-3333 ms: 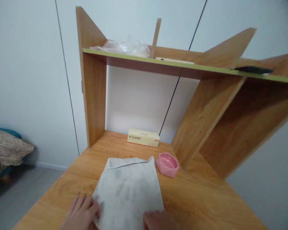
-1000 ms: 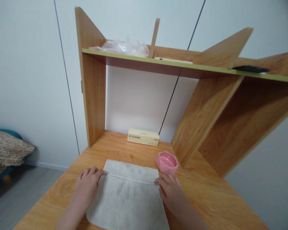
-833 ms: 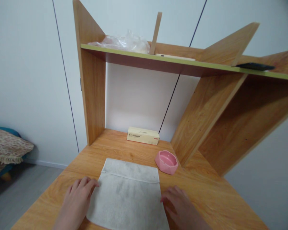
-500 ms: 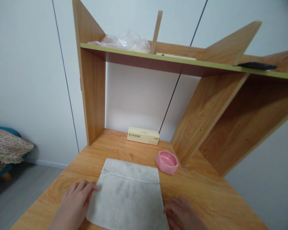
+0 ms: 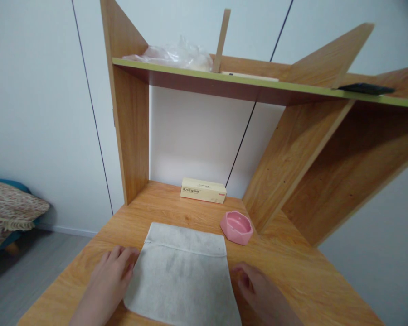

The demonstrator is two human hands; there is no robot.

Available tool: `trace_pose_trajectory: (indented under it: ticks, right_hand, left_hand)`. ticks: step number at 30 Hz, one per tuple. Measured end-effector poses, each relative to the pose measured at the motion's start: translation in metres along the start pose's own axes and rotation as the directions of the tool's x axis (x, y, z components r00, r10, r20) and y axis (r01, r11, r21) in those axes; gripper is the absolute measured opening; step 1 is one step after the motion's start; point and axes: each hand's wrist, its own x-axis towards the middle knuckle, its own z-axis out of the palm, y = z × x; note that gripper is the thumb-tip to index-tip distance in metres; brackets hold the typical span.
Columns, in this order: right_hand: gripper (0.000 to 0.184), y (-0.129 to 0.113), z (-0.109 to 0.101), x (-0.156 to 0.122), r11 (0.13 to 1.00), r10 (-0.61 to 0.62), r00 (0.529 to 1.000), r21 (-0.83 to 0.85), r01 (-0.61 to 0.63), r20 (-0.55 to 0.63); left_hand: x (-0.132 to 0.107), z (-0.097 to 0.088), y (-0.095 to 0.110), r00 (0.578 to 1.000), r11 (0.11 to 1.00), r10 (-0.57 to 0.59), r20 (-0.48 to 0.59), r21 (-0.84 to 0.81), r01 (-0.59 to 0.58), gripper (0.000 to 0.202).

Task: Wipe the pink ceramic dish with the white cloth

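A flat, off-white cloth piece (image 5: 183, 280) with grey smudges lies on the wooden desk, a seam crossing it near its far end. Its near edge runs toward the bottom of the view. Beside its left edge is my left hand (image 5: 110, 278), fingers loosely bent and holding nothing that I can see. My right hand (image 5: 258, 287) rests just off the right edge, with its fingers curled and a gap between thumb and forefinger. Beyond the cloth's far right corner sits a pink angular ashtray (image 5: 237, 227).
A cream box (image 5: 203, 190) with printed writing stands at the back of the desk (image 5: 292, 271). Overhead, a wooden shelf (image 5: 245, 83) bears a clear plastic bag (image 5: 180, 56) and a dark flat object (image 5: 365, 88). Upright boards flank the desk. A patterned throw (image 5: 13, 208) lies far left.
Both hands have shifted slightly away from me along the cloth's sides. The right hand has come off the cloth's edge. The cloth has barely moved.
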Motion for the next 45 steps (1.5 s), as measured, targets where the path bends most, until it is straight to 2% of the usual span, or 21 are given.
trace_pose_trajectory:
  ticks: [4,7,9,12,18,22,26,28,32,35,40,45]
  right_hand:
    - [0.029,-0.013,-0.011,0.040,0.988,0.048,0.998,-0.144,-0.052,-0.035]
    - [0.031,-0.025,-0.012,0.065,0.974,-0.002,0.999,-0.226,-0.008,-0.047]
    - [0.032,-0.030,-0.010,0.077,0.959,0.006,1.000,-0.282,-0.014,-0.030]
    - [0.032,-0.035,-0.005,0.089,0.944,0.053,0.999,-0.327,-0.053,-0.009]
    - [0.028,-0.033,-0.001,0.096,0.952,0.088,0.996,-0.293,-0.087,-0.011]
    - [0.022,-0.032,-0.013,0.083,0.971,0.065,0.998,-0.231,-0.067,-0.016]
    - [0.018,-0.035,-0.027,0.051,0.994,0.046,0.999,-0.096,-0.047,-0.012]
    - [0.018,-0.036,-0.029,0.032,0.994,0.057,0.998,-0.091,-0.056,0.018]
    - [0.024,-0.032,-0.017,0.002,0.993,0.070,0.991,-0.101,-0.058,0.115]
    - [0.031,-0.026,-0.001,-0.010,0.992,0.072,0.985,-0.117,-0.054,0.156]
    - [0.034,-0.015,0.019,-0.021,0.985,0.099,0.974,-0.158,-0.067,0.202]
    - [0.033,-0.009,0.027,-0.025,0.987,0.119,0.975,-0.124,-0.097,0.186]
  left_hand:
    - [0.043,-0.004,0.013,0.995,0.999,-0.037,-0.091,0.031,0.040,0.031]
    - [0.071,-0.005,0.019,0.995,0.998,0.009,-0.095,0.058,-0.004,0.034]
    - [0.083,-0.004,0.022,0.995,0.998,0.041,-0.093,0.060,-0.036,0.036]
    - [0.093,-0.003,0.025,0.995,0.997,0.051,-0.083,0.062,-0.046,0.036]
    - [0.098,0.004,0.029,0.996,0.998,0.012,-0.091,0.060,-0.007,0.027]
    - [0.086,-0.003,0.031,0.991,0.998,-0.007,-0.133,0.063,0.016,0.024]
    - [0.051,-0.016,0.030,0.986,0.995,-0.031,-0.162,0.085,0.046,0.020]
    - [0.030,-0.019,0.028,0.989,0.992,-0.038,-0.141,0.113,0.054,0.020]
    - [-0.006,-0.010,0.025,0.997,0.985,-0.067,-0.047,0.159,0.073,0.024]
    - [-0.020,0.004,0.024,0.997,0.981,-0.072,-0.011,0.180,0.072,0.033]
    - [-0.028,0.020,0.011,0.998,0.990,-0.051,0.025,0.133,0.047,0.041]
    - [-0.028,0.024,0.000,1.000,0.998,0.010,-0.008,0.059,-0.010,0.033]
